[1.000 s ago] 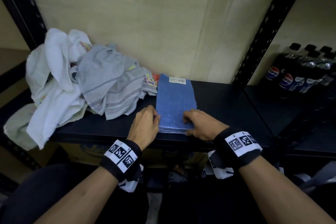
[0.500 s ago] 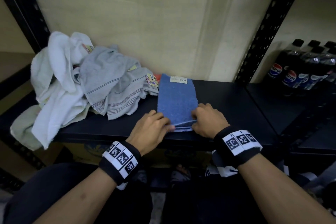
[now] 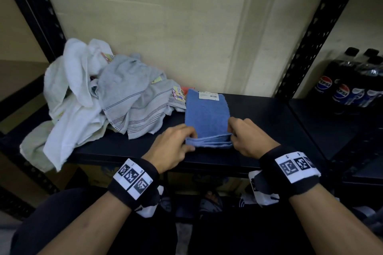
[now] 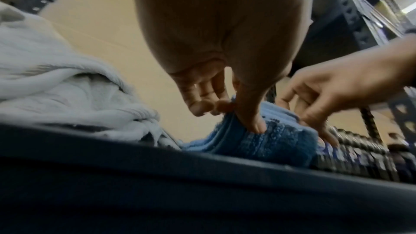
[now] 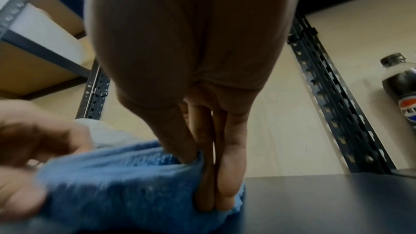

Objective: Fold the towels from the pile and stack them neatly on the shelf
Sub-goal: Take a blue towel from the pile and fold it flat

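The blue towel (image 3: 207, 116) lay folded into a narrow strip on the black shelf (image 3: 269, 122), just right of the unfolded pile (image 3: 99, 101) of white and grey towels, its tagged far end near the wall. Both hands held its near end: the left hand (image 3: 172, 147) pinched the left corner between thumb and fingertips, and the right hand (image 3: 248, 136) gripped the right corner, thumb on top and fingers (image 5: 227, 175) tucked under the layers. The near edge was raised off the shelf, with several layers showing.

The step in hand looked like the next fold — near end carried over toward the tagged end. To do it well, both corners should rise together and travel level, so the layers do not fan apart. The edges want to meet squarely before either hand lets go. Terry cloth grips itself, so a flat press along the crease should hold it — a skewed landing would leave a crooked base for the 2nd towel. Soda bottles (image 3: 352, 83) stood well apart on the right.
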